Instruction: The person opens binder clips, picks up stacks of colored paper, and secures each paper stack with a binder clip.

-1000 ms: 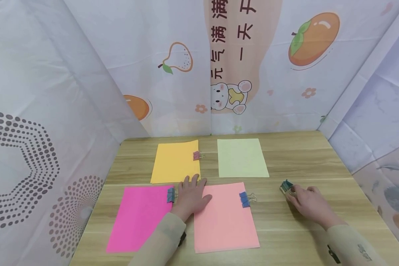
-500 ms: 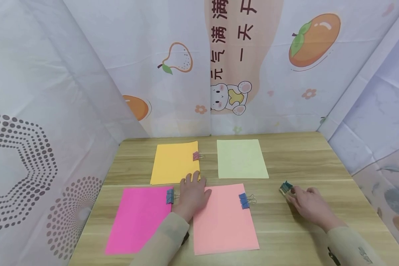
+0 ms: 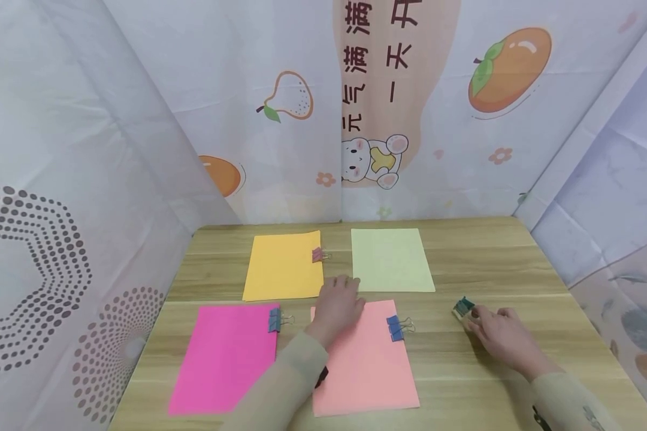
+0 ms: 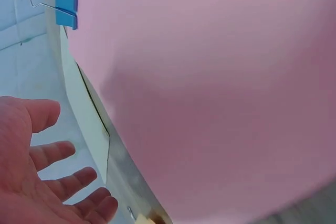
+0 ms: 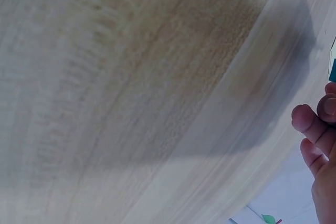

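My left hand (image 3: 336, 308) hovers over the upper left part of the salmon-pink paper stack (image 3: 369, 371). Its fingers are loosely spread and hold nothing, as the left wrist view confirms. A blue binder clip (image 3: 395, 328) grips that stack's right edge. At the right, my right hand (image 3: 504, 338) pinches a dark green binder clip (image 3: 463, 307) between thumb and fingers. Only a sliver of this green clip (image 5: 333, 71) shows in the right wrist view. Just beyond my left hand lies a pale green paper stack (image 3: 392, 260), with no clip visible on it.
A yellow paper stack (image 3: 283, 266) with a dusky pink binder clip (image 3: 317, 255) lies at the back left. In front of it is a magenta stack (image 3: 223, 359) with a teal clip (image 3: 274, 320). Printed curtains (image 3: 280, 36) enclose the wooden table (image 3: 480, 257).
My left hand has moved right, from the gap beside the magenta stack to over the salmon-pink stack. The right hand stays almost in place with the green binder clip.
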Motion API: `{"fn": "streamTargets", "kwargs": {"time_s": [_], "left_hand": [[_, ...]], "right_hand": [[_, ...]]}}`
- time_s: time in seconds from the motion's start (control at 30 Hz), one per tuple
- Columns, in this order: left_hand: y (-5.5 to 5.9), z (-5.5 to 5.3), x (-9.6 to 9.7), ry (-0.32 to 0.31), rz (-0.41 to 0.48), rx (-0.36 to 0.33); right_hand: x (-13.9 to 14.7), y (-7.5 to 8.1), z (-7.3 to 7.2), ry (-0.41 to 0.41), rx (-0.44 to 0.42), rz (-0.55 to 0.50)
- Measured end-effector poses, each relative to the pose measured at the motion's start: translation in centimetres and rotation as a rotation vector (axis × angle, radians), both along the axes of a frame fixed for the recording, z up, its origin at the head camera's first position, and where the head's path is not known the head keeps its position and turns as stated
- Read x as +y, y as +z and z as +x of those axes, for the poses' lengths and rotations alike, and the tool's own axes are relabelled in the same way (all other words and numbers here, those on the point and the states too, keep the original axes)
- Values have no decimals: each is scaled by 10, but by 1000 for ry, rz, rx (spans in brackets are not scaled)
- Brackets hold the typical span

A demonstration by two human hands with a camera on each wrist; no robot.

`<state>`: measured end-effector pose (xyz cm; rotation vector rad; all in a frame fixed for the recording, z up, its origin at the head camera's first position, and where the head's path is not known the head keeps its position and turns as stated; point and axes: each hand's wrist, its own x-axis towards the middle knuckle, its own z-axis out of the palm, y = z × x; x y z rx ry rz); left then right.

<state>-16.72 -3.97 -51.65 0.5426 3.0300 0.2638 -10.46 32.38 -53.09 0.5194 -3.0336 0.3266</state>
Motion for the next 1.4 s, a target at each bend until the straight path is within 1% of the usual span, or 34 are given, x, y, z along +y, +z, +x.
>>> {"fn": "streamTargets", "kwargs": {"time_s": [0.07,0.13,0.27,0.47,0.63,0.73,0.87,0.97,1.07,1.23,1.4], "left_hand": [[-1,-3,5,1,6,-17],[-4,-6,9,24,40,-42],[-7,-15,16,98,96,-89],[-12,-30,27,201,158,-123],[-16,-38,34,289,171,-147],[-21,-43,41,346,151,-132],[-25,-47,50,401,109,-114],[-27,-46,56,424,70,-111],[-29,-45,59,434,37,-91],[-31,-45,61,432,68,-79],[-27,-48,59,425,84,-105]], "right_hand": [[-1,1,1,-1,-3,1],[-2,3,1,-7,-14,2],[-3,4,1,-12,-21,-5],[-3,3,3,-8,-11,-2],[-3,3,5,-10,-22,-4],[-4,3,5,-8,-22,-8],[-3,3,6,-7,-11,-3],[-2,2,6,-10,-12,-1],[-1,2,7,-14,-19,-2],[1,3,9,-15,-18,-2],[3,4,10,-13,-20,10]]}}
